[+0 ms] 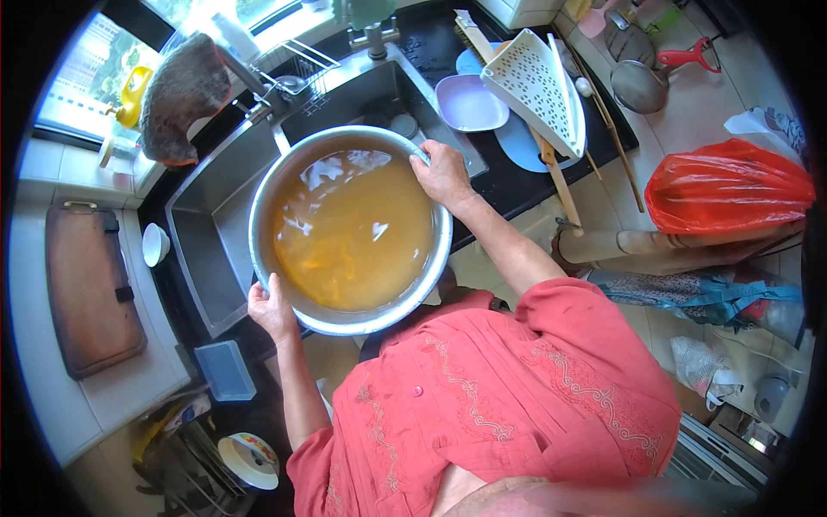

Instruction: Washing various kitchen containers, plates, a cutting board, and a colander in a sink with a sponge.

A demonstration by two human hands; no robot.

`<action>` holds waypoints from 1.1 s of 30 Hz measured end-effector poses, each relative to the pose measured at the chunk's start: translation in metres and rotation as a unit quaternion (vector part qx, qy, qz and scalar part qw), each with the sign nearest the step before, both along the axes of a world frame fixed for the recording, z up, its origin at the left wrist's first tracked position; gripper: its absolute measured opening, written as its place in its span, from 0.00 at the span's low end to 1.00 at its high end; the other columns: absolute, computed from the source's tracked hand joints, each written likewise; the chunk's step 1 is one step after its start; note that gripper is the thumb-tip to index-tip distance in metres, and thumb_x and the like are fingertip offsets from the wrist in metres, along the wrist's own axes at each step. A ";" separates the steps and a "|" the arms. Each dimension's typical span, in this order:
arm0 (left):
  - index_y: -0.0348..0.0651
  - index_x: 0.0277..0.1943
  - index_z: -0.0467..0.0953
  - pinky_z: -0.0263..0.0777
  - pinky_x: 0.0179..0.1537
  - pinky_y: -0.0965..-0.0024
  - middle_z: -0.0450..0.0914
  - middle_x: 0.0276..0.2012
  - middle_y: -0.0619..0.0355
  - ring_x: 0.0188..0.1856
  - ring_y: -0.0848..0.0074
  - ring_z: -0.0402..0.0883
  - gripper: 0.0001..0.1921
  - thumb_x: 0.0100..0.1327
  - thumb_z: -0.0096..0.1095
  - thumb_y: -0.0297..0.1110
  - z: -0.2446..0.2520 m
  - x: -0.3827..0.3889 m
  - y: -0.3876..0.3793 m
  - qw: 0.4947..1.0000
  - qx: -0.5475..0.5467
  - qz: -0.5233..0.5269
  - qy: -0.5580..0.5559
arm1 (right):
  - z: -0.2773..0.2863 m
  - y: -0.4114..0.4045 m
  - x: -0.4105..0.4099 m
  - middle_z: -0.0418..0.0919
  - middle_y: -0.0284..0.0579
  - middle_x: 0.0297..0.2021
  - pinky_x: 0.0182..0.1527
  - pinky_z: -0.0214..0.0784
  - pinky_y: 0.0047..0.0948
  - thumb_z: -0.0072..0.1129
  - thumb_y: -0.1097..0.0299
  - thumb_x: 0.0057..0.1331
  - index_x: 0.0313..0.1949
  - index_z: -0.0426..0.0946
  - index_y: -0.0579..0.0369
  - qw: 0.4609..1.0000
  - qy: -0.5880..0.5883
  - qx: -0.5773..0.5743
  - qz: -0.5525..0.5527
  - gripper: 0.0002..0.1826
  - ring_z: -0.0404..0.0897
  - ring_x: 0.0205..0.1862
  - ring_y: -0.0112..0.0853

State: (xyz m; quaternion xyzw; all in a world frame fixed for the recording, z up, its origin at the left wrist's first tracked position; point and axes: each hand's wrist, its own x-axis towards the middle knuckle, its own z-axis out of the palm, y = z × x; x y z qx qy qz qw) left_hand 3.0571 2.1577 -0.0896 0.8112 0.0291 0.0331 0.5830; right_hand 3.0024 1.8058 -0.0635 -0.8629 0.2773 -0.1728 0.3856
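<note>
A large round metal basin (436,262) spans the space in front of my body, over the near edge of the sink. Cloudy yellow-brown liquid (362,239) fills much of it, with bright window reflections on the surface. My left hand (274,310) grips the rim at the lower left, thumb on top. On the upper right, my right hand (442,171) is closed around the rim. The fingers beneath the rim are hidden. Behind the basin lies a double stainless steel sink, its left bowl (223,200) and right bowl (387,90) partly covered by it.
Right of the sink stand a lilac plastic bowl (471,103) and a white perforated corner rack (533,84). A small white bowl (156,245) and a translucent plastic box (226,370) sit at the left. A wooden cutting board (94,291) leans on the wall. A red plastic bag (727,184) is at right.
</note>
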 end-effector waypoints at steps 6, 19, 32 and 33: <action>0.35 0.35 0.74 0.68 0.28 0.81 0.78 0.26 0.62 0.25 0.85 0.73 0.08 0.61 0.63 0.31 -0.008 -0.021 -0.035 1.000 -0.005 -0.005 0.000 | -0.001 -0.037 -0.028 0.80 0.56 0.28 0.38 0.71 0.43 0.58 0.63 0.58 0.34 0.78 0.59 1.000 0.000 -0.009 -0.016 0.12 0.79 0.34 0.50; 0.37 0.39 0.72 0.69 0.36 0.78 0.76 0.31 0.63 0.31 0.83 0.73 0.09 0.57 0.64 0.27 -0.003 -0.049 -0.096 0.986 -0.100 -0.080 0.103 | -0.009 -0.104 -0.055 0.79 0.57 0.28 0.37 0.70 0.43 0.59 0.60 0.57 0.34 0.78 0.58 0.999 -0.015 -0.031 -0.007 0.13 0.79 0.33 0.51; 0.34 0.48 0.69 0.71 0.41 0.71 0.76 0.38 0.56 0.38 0.73 0.76 0.18 0.51 0.52 0.18 0.016 -0.041 -0.100 0.938 -0.116 -0.149 0.292 | -0.051 -0.159 -0.107 0.79 0.58 0.31 0.41 0.70 0.45 0.57 0.60 0.61 0.37 0.77 0.61 0.979 0.057 -0.182 -0.067 0.15 0.78 0.37 0.50; 0.33 0.48 0.70 0.71 0.41 0.72 0.76 0.38 0.56 0.37 0.73 0.77 0.18 0.51 0.51 0.18 0.012 -0.040 -0.099 0.939 -0.120 -0.148 0.285 | -0.049 -0.160 -0.103 0.78 0.59 0.33 0.42 0.70 0.45 0.58 0.62 0.59 0.39 0.77 0.61 0.965 0.047 -0.251 -0.055 0.15 0.78 0.38 0.51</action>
